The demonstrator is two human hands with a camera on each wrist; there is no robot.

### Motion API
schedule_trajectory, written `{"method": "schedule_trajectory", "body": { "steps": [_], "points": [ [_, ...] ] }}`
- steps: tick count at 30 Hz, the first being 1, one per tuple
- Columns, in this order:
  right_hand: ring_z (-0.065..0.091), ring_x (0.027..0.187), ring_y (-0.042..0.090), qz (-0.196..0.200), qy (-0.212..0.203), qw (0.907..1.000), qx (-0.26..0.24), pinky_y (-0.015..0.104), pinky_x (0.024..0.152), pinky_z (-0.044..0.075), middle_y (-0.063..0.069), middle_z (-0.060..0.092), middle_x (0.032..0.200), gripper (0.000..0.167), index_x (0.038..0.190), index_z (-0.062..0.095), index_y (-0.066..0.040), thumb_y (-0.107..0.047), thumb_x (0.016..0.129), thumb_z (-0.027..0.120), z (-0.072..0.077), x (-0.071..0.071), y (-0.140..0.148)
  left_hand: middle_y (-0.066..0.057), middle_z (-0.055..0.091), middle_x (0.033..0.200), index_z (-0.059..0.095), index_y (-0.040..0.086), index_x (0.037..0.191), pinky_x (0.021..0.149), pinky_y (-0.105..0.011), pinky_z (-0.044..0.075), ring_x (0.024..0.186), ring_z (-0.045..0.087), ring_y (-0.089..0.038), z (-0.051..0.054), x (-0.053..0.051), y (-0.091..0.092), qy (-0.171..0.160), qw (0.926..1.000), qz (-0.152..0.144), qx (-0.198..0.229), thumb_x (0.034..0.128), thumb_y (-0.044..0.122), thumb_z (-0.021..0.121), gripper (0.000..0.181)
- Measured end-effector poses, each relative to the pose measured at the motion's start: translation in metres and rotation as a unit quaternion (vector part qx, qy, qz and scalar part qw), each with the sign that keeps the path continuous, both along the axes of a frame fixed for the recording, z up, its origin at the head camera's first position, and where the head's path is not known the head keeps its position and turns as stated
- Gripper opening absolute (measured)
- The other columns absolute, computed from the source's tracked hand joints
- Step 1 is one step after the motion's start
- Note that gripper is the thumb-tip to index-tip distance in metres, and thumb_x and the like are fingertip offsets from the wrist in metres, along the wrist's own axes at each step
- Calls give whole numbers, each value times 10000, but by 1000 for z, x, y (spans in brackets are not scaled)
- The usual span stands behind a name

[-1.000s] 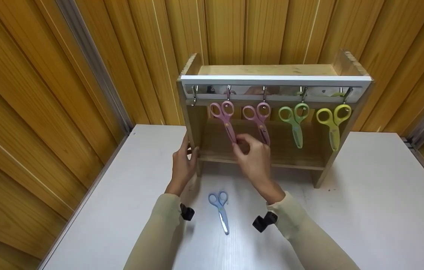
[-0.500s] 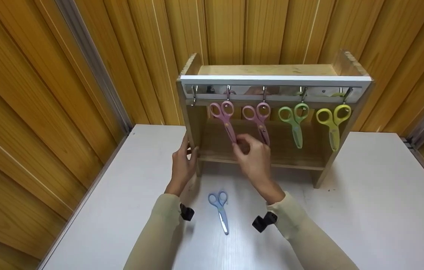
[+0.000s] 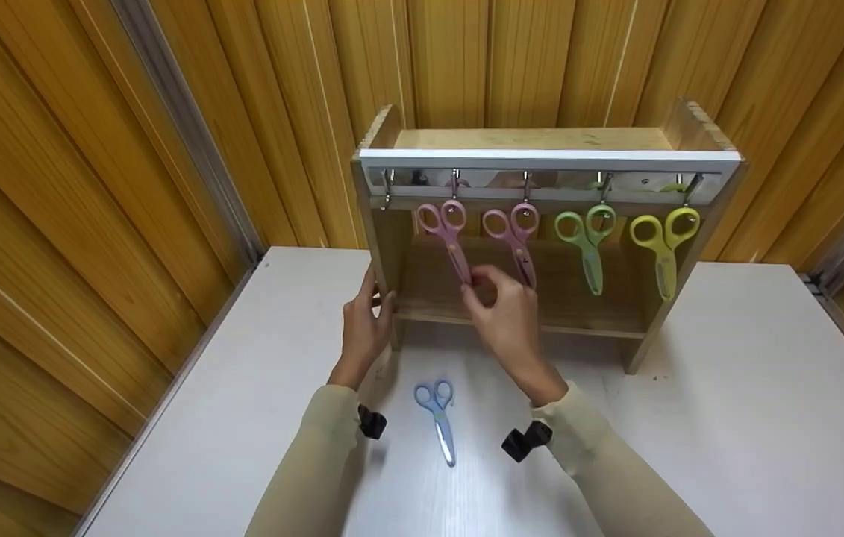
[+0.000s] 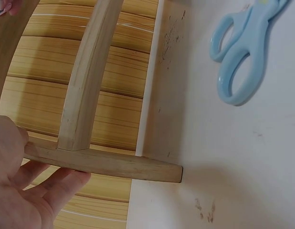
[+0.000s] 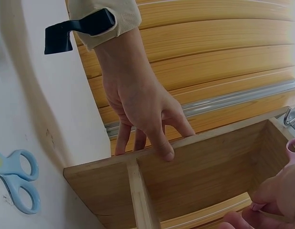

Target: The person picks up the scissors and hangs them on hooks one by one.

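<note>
The wooden rack (image 3: 533,139) has a metal hook strip (image 3: 593,181) across its front. My left hand (image 3: 364,328) grips the rack's left side panel (image 4: 118,164), with the thumb on one face and the fingers on the other. My right hand (image 3: 509,317) pinches the blade end of the leftmost pink scissors (image 3: 453,240) between thumb and fingertips. One handle loop of these scissors is on the second hook from the left. Beside them hang a second pair of pink scissors (image 3: 515,235), partly behind my right hand, green scissors (image 3: 589,242) and yellow scissors (image 3: 665,246).
Blue scissors (image 3: 436,418) lie on the white table (image 3: 735,403) between my forearms, handles toward the rack. The leftmost hook (image 3: 387,192) holds nothing. Yellow wood-look panels (image 3: 526,60) stand behind the rack and at the sides.
</note>
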State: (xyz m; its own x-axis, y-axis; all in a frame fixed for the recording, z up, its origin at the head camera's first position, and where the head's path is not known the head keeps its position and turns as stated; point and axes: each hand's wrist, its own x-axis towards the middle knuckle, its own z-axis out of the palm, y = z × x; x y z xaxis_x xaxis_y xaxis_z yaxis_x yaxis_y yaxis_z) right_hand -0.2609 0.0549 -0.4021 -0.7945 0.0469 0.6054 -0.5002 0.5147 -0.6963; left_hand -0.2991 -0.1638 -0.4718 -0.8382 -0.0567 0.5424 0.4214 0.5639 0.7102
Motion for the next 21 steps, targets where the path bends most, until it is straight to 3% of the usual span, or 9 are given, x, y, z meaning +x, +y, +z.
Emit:
{"method": "schedule_trajectory", "body": {
  "steps": [5, 9, 14, 21],
  "points": [
    [618, 696, 196, 183, -392, 9988, 211, 328, 621, 509, 79, 760, 1029, 267, 1163, 714, -57, -131, 915, 780, 2, 4, 2, -162, 589, 1450, 305, 138, 1624, 901, -387, 610, 1129, 699, -319, 0, 0, 1, -112, 9999, 8, 23, 1051, 73, 579, 639],
    [637, 770, 247, 396, -926, 9936, 516, 376, 680, 562, 126, 733, 1159, 469, 1331, 609, -69, -172, 914, 797, 2, 9, 2, -133, 572, 1477, 282, 165, 1635, 919, -395, 603, 1146, 690, -317, 1, 1, 0, -163, 9998, 2, 62, 1055, 85, 576, 655],
    [694, 1014, 342, 584, -1414, 9862, 625, 496, 889, 601, 196, 692, 1253, 621, 1433, 495, -67, -195, 911, 806, -6, 14, 2, -139, 579, 1468, 282, 160, 1635, 920, -409, 603, 1144, 691, -316, 1, 1, 0, -187, 9998, -6, 47, 1055, 94, 578, 654],
    [548, 1314, 431, 616, -1942, 9725, 1124, 581, 1078, 468, 252, 543, 1453, 811, 1558, 358, -31, -275, 920, 795, -24, 22, -3, -173, 606, 1425, 308, 114, 1620, 898, -408, 612, 1142, 691, -335, 1, 1, 0, -17, 10000, -27, 17, 1047, 81, 588, 638]
  ]
}}
